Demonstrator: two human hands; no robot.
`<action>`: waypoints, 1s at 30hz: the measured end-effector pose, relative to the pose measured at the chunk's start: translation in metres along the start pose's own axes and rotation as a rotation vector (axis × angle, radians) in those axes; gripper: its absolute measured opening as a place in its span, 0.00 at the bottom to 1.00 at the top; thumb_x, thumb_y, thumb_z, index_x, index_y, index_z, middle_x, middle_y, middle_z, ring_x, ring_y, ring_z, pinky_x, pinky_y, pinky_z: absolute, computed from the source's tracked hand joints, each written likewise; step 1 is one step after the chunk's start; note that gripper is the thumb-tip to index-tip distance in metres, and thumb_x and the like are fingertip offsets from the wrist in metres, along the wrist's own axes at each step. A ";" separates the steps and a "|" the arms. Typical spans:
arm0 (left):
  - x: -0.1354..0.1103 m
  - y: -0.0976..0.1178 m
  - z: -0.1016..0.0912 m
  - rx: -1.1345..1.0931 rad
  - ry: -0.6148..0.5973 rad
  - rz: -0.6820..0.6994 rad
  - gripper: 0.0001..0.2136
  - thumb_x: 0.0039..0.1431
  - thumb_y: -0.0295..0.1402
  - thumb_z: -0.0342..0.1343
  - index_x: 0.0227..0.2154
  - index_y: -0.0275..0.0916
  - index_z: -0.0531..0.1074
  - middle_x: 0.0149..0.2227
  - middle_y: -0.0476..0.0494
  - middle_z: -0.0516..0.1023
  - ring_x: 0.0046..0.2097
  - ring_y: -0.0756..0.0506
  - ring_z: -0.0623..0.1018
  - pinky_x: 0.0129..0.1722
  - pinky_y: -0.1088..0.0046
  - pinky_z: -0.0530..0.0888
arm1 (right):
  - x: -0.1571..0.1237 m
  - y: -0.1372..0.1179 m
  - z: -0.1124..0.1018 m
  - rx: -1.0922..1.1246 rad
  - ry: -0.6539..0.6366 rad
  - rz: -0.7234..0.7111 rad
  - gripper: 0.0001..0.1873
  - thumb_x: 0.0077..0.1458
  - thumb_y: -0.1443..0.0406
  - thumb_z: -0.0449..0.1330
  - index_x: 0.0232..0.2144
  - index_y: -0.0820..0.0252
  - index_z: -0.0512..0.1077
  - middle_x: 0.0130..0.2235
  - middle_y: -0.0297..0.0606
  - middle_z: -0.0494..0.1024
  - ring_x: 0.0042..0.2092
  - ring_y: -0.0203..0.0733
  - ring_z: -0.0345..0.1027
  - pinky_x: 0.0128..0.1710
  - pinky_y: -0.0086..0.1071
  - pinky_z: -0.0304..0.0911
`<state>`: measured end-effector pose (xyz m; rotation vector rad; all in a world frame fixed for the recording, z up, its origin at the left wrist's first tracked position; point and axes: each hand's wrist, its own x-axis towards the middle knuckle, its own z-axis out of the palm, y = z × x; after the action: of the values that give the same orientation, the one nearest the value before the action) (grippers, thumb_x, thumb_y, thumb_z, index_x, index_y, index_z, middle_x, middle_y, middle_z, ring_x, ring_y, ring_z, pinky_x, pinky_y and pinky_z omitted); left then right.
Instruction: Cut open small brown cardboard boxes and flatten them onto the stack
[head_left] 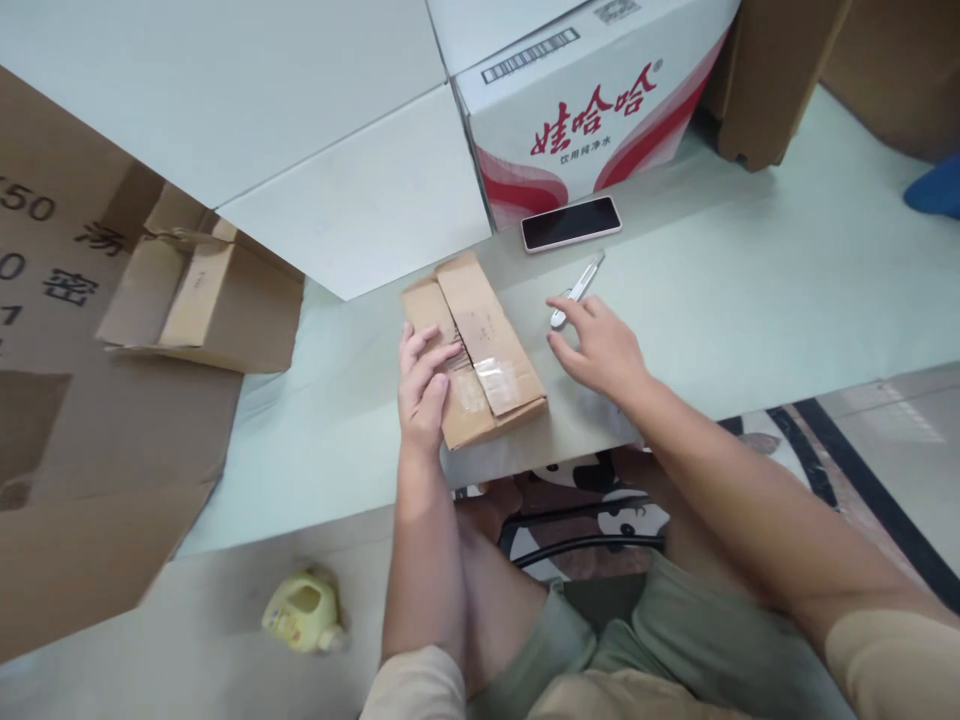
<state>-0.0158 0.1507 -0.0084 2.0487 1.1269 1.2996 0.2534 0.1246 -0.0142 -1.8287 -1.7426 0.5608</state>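
A small brown cardboard box [499, 345] lies on the pale table, with clear tape across the near end of its top seam. My left hand [424, 390] rests over the box's left edge, fingers apart on its top and not closed around it. To the right of the box, a white utility knife [579, 285] lies on the table with its tip pointing away from me. My right hand [600, 350] hovers at the knife's near end, thumb and index finger spread apart. Whether a fingertip touches the handle is unclear.
Behind the knife lies a phone [571, 223], in front of a red-and-white carton [585, 130]. White boxes [367, 190] stand at the back left. An opened cardboard box [232, 300] and a large carton [112, 440] are at left. A yellow jug [300, 610] is on the floor.
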 end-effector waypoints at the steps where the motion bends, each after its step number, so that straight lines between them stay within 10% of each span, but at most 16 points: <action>1: 0.000 0.000 0.002 -0.006 0.008 0.001 0.21 0.66 0.54 0.53 0.46 0.46 0.82 0.58 0.40 0.75 0.72 0.33 0.61 0.74 0.45 0.52 | 0.005 0.004 0.001 -0.143 -0.005 0.080 0.29 0.64 0.55 0.53 0.65 0.54 0.69 0.50 0.52 0.74 0.50 0.57 0.69 0.49 0.48 0.63; 7: 0.000 -0.001 0.003 -0.002 0.018 0.005 0.20 0.66 0.53 0.52 0.45 0.46 0.82 0.57 0.40 0.75 0.70 0.35 0.65 0.74 0.46 0.55 | 0.013 0.025 0.002 -0.384 -0.049 0.151 0.18 0.64 0.57 0.52 0.43 0.60 0.77 0.44 0.53 0.75 0.44 0.54 0.66 0.42 0.42 0.58; 18: 0.006 0.019 0.044 0.228 0.215 0.010 0.21 0.70 0.45 0.44 0.46 0.42 0.81 0.54 0.38 0.77 0.66 0.37 0.70 0.74 0.49 0.54 | -0.027 -0.015 -0.039 0.294 0.404 -0.166 0.10 0.63 0.63 0.54 0.46 0.53 0.70 0.31 0.34 0.74 0.28 0.39 0.65 0.32 0.36 0.63; 30: 0.006 0.021 0.050 0.294 0.253 0.020 0.19 0.68 0.38 0.43 0.45 0.41 0.80 0.52 0.38 0.77 0.62 0.39 0.73 0.74 0.49 0.54 | -0.065 -0.053 -0.059 -0.069 0.170 -0.574 0.14 0.59 0.67 0.59 0.47 0.54 0.74 0.30 0.33 0.79 0.25 0.36 0.65 0.25 0.32 0.54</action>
<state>0.0387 0.1463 -0.0120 2.1459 1.4902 1.5119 0.2460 0.0545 0.0604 -1.2760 -2.0582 0.1107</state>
